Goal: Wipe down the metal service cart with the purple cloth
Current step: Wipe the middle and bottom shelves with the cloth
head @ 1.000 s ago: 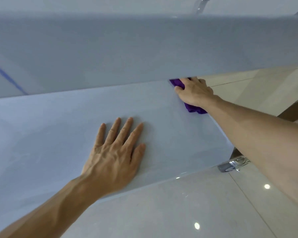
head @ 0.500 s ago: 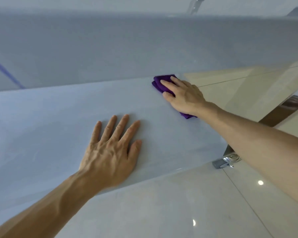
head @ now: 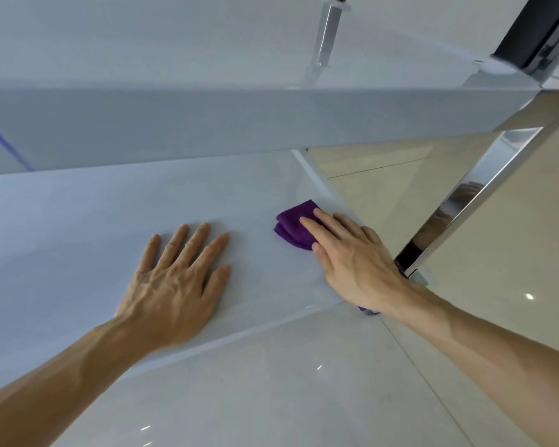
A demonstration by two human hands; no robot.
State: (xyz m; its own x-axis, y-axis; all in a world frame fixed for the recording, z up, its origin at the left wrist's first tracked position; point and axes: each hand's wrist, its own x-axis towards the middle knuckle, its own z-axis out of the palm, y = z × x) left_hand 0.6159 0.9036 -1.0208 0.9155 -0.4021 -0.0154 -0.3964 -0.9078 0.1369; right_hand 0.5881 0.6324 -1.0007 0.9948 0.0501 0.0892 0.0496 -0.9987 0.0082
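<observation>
Judging by the cart (head: 78, 204), I'd say we're mid-job: its lower shelf is being wiped near the right edge, and nothing shows whether the top shelf is clean. Left hand (head: 175, 279) lies flat, holding nothing; right hand (head: 352, 262) presses straight fingers on the folded purple cloth (head: 292, 225).

Just one cam, worn on the person's head, looking fwd and steeply down from close above the cart's lower shelf (head: 78, 221). The upper shelf's front edge (head: 207, 124) crosses the top; floor (head: 271, 398) fills the bottom. No 2nd view.
</observation>
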